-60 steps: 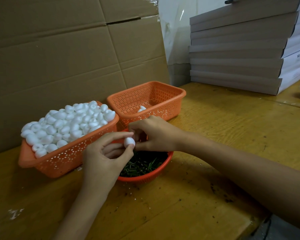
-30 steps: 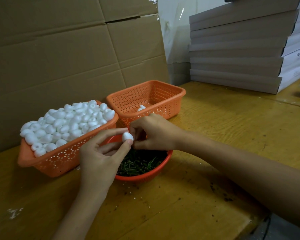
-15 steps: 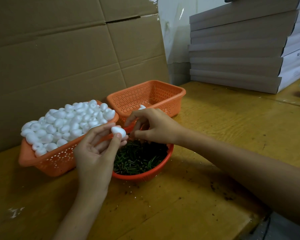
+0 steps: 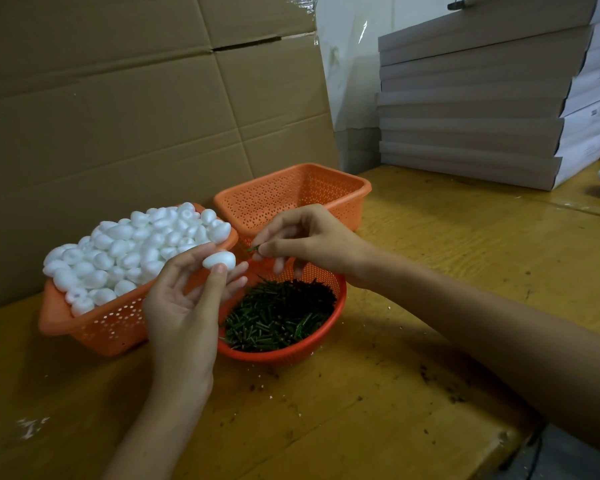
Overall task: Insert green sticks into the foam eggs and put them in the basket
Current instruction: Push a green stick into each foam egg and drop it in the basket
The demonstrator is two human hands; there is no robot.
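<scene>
My left hand (image 4: pixel 184 303) pinches one white foam egg (image 4: pixel 219 260) between thumb and fingertips, just above the round red bowl (image 4: pixel 326 337) of green sticks (image 4: pixel 278 317). My right hand (image 4: pixel 309 240) hovers a little to the right of the egg and pinches a short green stick (image 4: pixel 253 249) at its fingertips, pointing toward the egg. A small gap separates stick and egg. An orange basket (image 4: pixel 94 327) heaped with foam eggs (image 4: pixel 136 247) stands on the left. Behind the hands stands a second orange basket (image 4: pixel 354 188); my right hand hides most of its inside.
A tall cardboard sheet (image 4: pixel 118 98) stands behind the baskets. A stack of flat grey boxes (image 4: pixel 482 98) sits at the back right. The yellow wooden table (image 4: pixel 430 271) carries small dark crumbs and white foam bits near the front.
Both hands have lifted and drawn apart over the bowl. My left hand moved the egg left and up; my right hand came up off the sticks with one pinched.
</scene>
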